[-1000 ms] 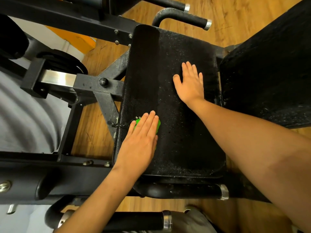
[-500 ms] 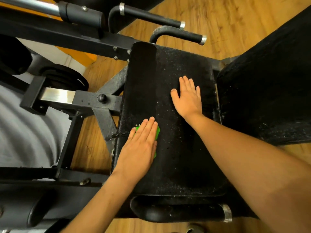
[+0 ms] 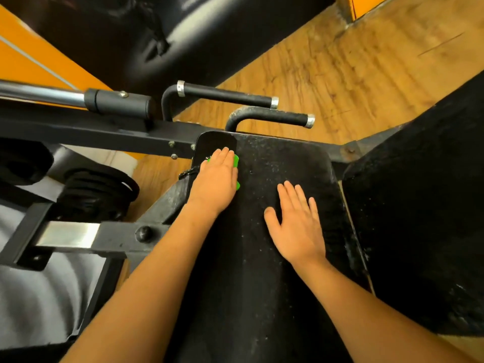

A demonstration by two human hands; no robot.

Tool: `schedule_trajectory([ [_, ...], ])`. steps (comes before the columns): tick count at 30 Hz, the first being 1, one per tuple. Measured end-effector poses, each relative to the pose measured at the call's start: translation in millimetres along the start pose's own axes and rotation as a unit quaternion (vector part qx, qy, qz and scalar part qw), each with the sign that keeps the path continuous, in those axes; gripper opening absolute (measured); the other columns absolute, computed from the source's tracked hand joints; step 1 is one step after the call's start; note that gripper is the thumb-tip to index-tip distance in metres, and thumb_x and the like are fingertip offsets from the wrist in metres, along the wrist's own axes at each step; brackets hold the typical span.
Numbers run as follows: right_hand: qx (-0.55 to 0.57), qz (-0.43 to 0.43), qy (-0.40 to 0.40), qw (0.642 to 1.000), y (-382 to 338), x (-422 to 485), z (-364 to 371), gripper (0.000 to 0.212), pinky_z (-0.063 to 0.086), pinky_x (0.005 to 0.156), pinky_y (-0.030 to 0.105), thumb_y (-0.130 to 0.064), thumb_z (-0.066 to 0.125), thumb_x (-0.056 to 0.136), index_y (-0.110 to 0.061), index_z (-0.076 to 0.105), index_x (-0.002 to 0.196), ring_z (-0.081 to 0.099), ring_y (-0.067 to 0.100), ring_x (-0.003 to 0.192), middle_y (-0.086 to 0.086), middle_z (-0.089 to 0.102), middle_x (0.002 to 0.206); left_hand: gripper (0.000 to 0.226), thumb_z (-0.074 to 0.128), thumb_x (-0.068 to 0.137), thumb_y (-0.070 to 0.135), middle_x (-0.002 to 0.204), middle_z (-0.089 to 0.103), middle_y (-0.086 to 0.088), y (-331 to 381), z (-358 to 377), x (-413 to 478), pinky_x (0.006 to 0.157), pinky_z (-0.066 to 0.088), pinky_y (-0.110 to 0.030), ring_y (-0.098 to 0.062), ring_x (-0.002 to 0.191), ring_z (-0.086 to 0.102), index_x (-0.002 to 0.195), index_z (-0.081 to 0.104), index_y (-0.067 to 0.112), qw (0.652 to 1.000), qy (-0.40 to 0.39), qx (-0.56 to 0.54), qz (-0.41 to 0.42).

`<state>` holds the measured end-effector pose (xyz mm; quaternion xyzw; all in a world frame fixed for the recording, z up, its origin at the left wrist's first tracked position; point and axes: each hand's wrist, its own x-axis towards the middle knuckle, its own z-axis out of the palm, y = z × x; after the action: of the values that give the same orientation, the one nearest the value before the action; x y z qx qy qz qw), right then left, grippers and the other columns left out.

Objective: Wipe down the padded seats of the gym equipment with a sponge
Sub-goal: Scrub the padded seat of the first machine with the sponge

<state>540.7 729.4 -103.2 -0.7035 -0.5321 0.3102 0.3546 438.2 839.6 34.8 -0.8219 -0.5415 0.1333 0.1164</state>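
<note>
- The left hand (image 3: pixel 216 179) lies flat, fingers straight and together, pressing the green sponge (image 3: pixel 236 161) onto the far left corner of the padded seat (image 3: pixel 262 297). Only the sponge's edges show past the fingers.
- The strip under that hand looks darker and cleaner, while pale specks cover the seat to its right. Even palm pressure and long, overlapping strokes, worked rightward lane by lane, should serve best.
- The right hand (image 3: pixel 297 229) rests flat with fingers spread on the speckled middle, holding nothing. It should lift once the sponge reaches it.
- The back pad (image 3: pixel 419 218) at far right looks dusty too.
</note>
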Motion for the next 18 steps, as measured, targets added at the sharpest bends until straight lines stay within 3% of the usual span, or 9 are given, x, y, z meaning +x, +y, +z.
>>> schedule_trajectory([
  [7,0.017,-0.008,0.001,1.000,1.0,-0.2,-1.9,0.067,-0.008,0.127,0.038,-0.052,0.026,0.104,-0.027,0.007,0.164,-0.013,0.007,0.155,-0.012,-0.002,0.170,0.042,0.039,0.107,0.020,0.151,0.043,-0.016,-6.0,-1.0,66.4,0.116,0.025,-0.047,-0.033,0.144,0.034,0.147,0.041,0.006,0.999,0.001,-0.038,0.005],
  [11,0.019,-0.006,0.001,1.000,0.5,0.0,-3.2,0.067,-0.010,0.126,0.037,-0.052,0.026,0.104,-0.028,0.006,0.164,-0.015,0.006,0.154,-0.012,-0.004,0.170,0.029,0.040,0.106,0.021,0.127,0.054,-0.011,-0.4,5.2,83.2,0.106,0.036,-0.048,-0.031,0.122,0.049,0.131,0.049,0.010,0.999,0.021,-0.022,0.012],
  [18,0.021,-0.006,-0.008,1.000,0.1,-0.6,-4.8,0.067,-0.009,0.127,0.038,-0.053,0.025,0.104,-0.029,0.005,0.164,-0.015,0.005,0.154,-0.013,-0.005,0.170,0.050,0.035,0.108,0.025,0.160,0.035,-0.006,0.6,12.5,82.6,0.120,0.023,-0.050,-0.026,0.147,0.030,0.155,0.032,0.011,1.000,0.011,0.019,0.017],
])
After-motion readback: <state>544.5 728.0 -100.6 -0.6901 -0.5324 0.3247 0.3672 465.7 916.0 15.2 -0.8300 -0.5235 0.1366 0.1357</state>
